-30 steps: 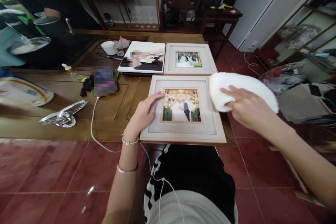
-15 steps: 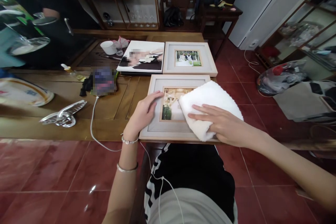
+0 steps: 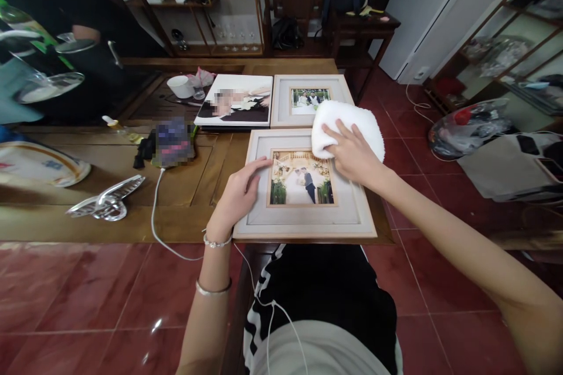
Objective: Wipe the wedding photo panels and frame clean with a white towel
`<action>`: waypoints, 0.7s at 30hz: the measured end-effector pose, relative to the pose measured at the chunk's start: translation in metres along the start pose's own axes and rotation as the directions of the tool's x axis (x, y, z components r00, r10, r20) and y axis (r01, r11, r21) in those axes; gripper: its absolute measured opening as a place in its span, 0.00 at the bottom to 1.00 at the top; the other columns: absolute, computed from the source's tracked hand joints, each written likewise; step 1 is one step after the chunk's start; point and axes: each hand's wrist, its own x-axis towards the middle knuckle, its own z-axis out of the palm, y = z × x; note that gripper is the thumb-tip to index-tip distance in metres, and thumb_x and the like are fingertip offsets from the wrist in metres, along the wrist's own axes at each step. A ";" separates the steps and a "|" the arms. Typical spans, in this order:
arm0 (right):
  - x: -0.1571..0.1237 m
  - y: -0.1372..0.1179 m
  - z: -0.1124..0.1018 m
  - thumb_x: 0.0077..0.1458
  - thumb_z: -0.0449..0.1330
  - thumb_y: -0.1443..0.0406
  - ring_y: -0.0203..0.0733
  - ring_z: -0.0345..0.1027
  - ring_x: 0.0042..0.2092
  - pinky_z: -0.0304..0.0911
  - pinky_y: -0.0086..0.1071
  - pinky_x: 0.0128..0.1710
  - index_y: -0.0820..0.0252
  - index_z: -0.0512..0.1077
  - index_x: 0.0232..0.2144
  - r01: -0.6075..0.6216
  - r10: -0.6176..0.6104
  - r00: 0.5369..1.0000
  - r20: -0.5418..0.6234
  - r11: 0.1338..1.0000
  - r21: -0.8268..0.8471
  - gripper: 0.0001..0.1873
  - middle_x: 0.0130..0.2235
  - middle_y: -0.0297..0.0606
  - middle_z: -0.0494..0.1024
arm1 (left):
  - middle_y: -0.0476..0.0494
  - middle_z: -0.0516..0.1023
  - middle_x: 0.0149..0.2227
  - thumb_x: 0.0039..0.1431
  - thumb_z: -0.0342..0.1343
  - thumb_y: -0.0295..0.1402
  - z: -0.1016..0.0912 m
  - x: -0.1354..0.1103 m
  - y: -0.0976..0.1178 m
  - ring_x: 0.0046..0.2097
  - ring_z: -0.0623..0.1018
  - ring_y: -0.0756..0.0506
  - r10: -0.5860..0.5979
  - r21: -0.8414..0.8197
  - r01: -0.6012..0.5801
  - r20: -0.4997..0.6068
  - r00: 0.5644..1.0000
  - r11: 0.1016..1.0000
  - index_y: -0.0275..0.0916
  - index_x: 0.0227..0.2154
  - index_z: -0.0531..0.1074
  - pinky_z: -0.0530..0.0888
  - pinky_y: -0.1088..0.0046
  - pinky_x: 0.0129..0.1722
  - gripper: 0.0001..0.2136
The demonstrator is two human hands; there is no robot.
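A pale wooden picture frame (image 3: 303,220) with a wedding photo lies flat at the near edge of the wooden table (image 3: 109,211). My left hand (image 3: 240,190) rests on its left border, fingers stretched flat, holding nothing. My right hand (image 3: 352,152) presses a folded white towel (image 3: 347,120) onto the frame's upper right corner, fingers spread on top of the cloth. A second framed photo (image 3: 308,102) lies just behind, partly under the towel's edge.
A frameless photo print (image 3: 235,102) lies left of the second frame. Further left are a blurred item with a white cable (image 3: 173,137), a silver ornament (image 3: 105,202), a plate (image 3: 39,167), a white bowl (image 3: 181,86). Shelves, a carved chair and red tiled floor surround.
My right hand slid the towel from the frame's right side across the photo, then up to the upper right corner. The left hand stayed on the left border.
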 end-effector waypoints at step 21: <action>-0.091 -0.034 -0.050 0.40 0.50 0.80 0.54 0.46 0.66 0.45 0.54 0.64 0.59 0.77 0.26 0.227 -0.305 0.930 0.204 0.915 0.333 0.19 0.62 0.35 0.63 | 0.44 0.74 0.54 0.61 0.43 0.22 0.003 0.001 -0.001 0.56 0.72 0.44 0.025 0.040 -0.023 -0.047 0.999 0.999 0.40 0.51 0.69 0.66 0.61 0.59 0.19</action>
